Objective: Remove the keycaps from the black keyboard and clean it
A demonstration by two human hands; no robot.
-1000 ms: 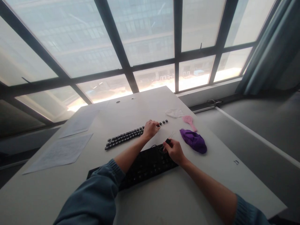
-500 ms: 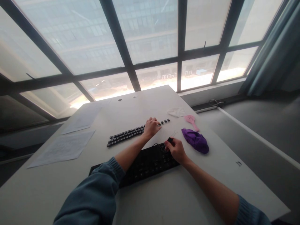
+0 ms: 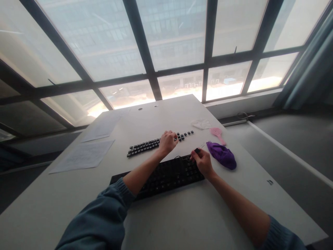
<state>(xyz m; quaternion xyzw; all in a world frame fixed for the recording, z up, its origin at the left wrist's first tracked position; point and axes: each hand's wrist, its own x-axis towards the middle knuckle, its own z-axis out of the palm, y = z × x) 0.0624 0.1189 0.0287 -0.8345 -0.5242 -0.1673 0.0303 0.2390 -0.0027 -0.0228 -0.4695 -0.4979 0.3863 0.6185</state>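
Black keycaps (image 3: 144, 147) lie in rows on the white table beyond a black keyboard (image 3: 169, 175). My left hand (image 3: 168, 142) is over the right part of these rows, its thumb and fingers pinched at a keycap that they mostly hide. In my right hand (image 3: 203, 163), above the keyboard's right end, is a small black-handled keycap puller (image 3: 197, 150) with thin wires pointing up and away. My left forearm crosses over the keyboard and covers part of it.
To the right lie a purple cloth pouch (image 3: 222, 155), a pink hairbrush (image 3: 216, 132) and a crumpled clear plastic bag (image 3: 201, 124). Printed paper sheets (image 3: 83, 156) are on the left. Large windows (image 3: 179, 34) rise behind the table (image 3: 166, 222).
The camera view has swung slightly left. My left hand has moved a little left along the keycaps, uncovering several at its right. My right hand still holds the puller over the keyboard's right end.
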